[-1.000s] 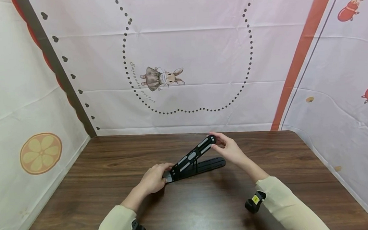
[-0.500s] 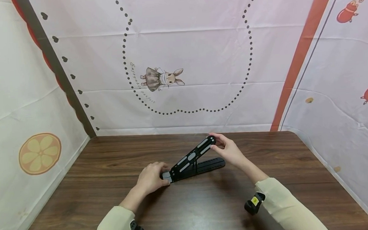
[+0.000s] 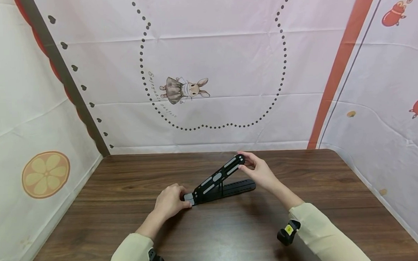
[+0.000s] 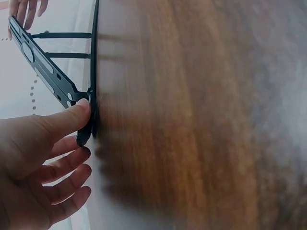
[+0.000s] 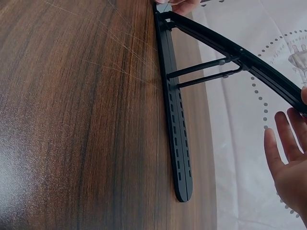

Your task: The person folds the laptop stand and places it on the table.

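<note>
A black folding laptop stand (image 3: pixel 217 177) with pale pads stands on the wooden table, its two legs close together. Its upper arm is tilted up from the base (image 5: pixel 178 143), held off it by two thin struts (image 4: pixel 69 55). My left hand (image 3: pixel 168 202) pinches the low grey hinged end, thumb on the near side; in the left wrist view the other fingers lie loosely curled beneath. At the raised end, my right hand (image 3: pixel 261 172) grips the upper arm between thumb and fingers. The right wrist view cuts off part of that grip.
The brown wooden table (image 3: pixel 227 231) reaches back to a white printed cloth (image 3: pixel 227 67) hung behind it. Similar cloth hangs at both sides. A black wrist camera (image 3: pixel 288 232) sits on the right wrist, and another on the left.
My left hand has shifted slightly left on the grey end, its fingers drawn back from the top. The right hand and the raised arm stay almost still.
</note>
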A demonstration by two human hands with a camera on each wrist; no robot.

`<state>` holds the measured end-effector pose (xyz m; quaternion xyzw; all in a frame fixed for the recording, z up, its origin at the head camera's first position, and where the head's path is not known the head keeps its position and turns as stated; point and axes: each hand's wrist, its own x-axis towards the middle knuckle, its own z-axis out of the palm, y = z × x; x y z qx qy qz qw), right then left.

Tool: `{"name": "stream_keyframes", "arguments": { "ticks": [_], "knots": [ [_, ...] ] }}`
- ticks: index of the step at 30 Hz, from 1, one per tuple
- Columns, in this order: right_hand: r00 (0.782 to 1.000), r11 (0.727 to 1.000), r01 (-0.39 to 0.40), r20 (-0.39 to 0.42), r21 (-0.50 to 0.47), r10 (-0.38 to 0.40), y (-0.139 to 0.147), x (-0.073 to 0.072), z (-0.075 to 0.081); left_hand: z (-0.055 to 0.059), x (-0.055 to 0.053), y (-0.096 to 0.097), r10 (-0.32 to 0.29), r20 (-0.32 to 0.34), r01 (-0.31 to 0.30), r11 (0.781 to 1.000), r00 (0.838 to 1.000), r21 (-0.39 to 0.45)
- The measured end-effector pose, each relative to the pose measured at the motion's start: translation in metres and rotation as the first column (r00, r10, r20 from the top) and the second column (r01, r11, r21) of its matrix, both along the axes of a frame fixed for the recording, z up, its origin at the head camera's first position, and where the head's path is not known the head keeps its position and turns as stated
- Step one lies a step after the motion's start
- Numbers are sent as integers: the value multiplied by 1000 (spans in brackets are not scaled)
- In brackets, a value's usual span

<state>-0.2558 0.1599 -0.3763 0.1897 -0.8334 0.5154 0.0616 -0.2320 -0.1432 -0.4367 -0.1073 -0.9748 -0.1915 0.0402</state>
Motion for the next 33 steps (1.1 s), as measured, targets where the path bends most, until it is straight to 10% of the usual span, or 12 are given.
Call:
{"name": "stream_keyframes", "arguments": {
  "ticks": [33],
  "knots": [
    [989, 991, 137, 62, -13, -136, -13, -10, -5, -3, -31, -3, 115, -29, -117, 991, 993, -67]
  ]
}}
